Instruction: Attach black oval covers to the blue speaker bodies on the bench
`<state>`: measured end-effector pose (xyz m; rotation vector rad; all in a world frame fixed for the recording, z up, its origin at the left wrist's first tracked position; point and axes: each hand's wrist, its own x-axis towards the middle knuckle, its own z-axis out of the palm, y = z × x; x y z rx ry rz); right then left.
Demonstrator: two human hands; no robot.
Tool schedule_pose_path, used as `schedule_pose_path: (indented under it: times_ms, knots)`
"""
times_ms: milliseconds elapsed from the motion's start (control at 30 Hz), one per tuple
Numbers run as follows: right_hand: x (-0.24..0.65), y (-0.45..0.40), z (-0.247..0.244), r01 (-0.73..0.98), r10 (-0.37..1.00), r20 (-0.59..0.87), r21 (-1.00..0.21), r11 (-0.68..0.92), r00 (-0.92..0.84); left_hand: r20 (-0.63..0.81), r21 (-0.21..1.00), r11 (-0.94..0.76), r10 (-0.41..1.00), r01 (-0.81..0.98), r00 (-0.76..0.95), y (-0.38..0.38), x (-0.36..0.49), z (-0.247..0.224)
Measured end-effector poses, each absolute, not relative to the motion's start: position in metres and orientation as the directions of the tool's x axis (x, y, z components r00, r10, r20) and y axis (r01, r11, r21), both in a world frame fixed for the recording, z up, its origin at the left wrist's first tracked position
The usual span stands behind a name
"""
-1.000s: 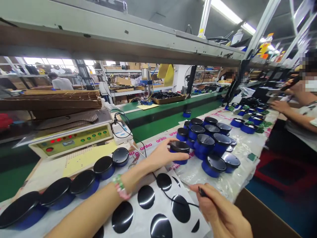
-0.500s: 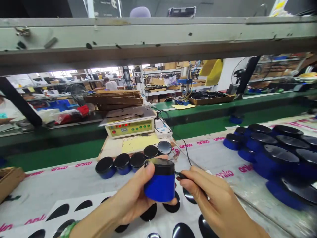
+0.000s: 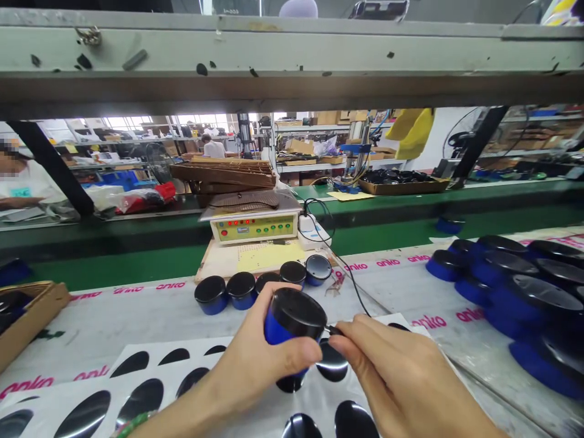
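My left hand [image 3: 260, 353] is wrapped round a blue round case with a glossy black top [image 3: 298, 313], tilted so the top faces up and toward me. My right hand [image 3: 392, 365] pinches a small black plug [image 3: 335, 330] whose metal tip meets the right side of the case. A black cable [image 3: 358, 286] runs behind my right hand toward a white power adapter [image 3: 314, 232]. Under both hands lie white sheets bearing black oval stickers [image 3: 351, 420]. Just behind the case stands a row of similar blue and black cases [image 3: 212, 295].
A control box with red lights [image 3: 255, 226] sits at the back middle. Many blue cases [image 3: 524, 298] crowd the right side. A cardboard box [image 3: 41, 310] is at the left edge. A metal beam [image 3: 292, 55] crosses above. A person [image 3: 22, 176] is at the far left.
My left hand has turned the case, so its black top now shows more and its blue side less. The plug stays at its right side. The camera view has shifted left.
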<state>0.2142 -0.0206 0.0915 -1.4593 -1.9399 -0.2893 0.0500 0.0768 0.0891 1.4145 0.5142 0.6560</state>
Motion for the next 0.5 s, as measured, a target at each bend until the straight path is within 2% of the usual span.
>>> schedule_pose_path:
  times_ms: [100,167,200,267,333,367,433,500]
  knots:
    - [0.212,-0.021,0.085,0.892,0.682,0.726,-0.247,0.378,-0.088,0.108,0.983,-0.183,0.684,0.027,0.721,0.073,0.046,0.095]
    - [0.213,-0.022,0.077,0.833,0.686,0.724,-0.336,0.439,-0.070,0.248,0.888,-0.448,0.657,0.105,0.711,0.070,0.043,0.098]
    - [0.214,-0.022,0.073,0.799,0.707,0.703,-0.386,0.461,-0.068,0.368,0.774,-0.617,0.618,0.139,0.695,0.069,0.042,0.099]
    - [0.216,-0.022,0.067,0.745,0.741,0.668,-0.461,0.483,-0.067,0.617,0.415,-0.886,0.442,0.208,0.652,0.067,0.040,0.100]
    - [0.215,-0.024,0.063,0.736,0.754,0.656,-0.497,0.460,-0.028,0.764,0.059,-0.971,0.194,0.232,0.615,0.064,0.040,0.101]
    - [0.214,-0.025,0.063,0.746,0.753,0.658,-0.499,0.442,-0.006,0.785,-0.068,-0.974,0.080,0.214,0.615,0.062,0.040,0.101]
    - [0.211,-0.029,0.064,0.779,0.748,0.663,-0.482,0.402,0.025,0.787,-0.206,-0.965,-0.065,0.161,0.614,0.058,0.042,0.099]
    - [0.209,-0.032,0.067,0.801,0.748,0.663,-0.465,0.378,0.031,0.796,-0.214,-0.964,-0.079,0.157,0.600,0.054,0.044,0.098]
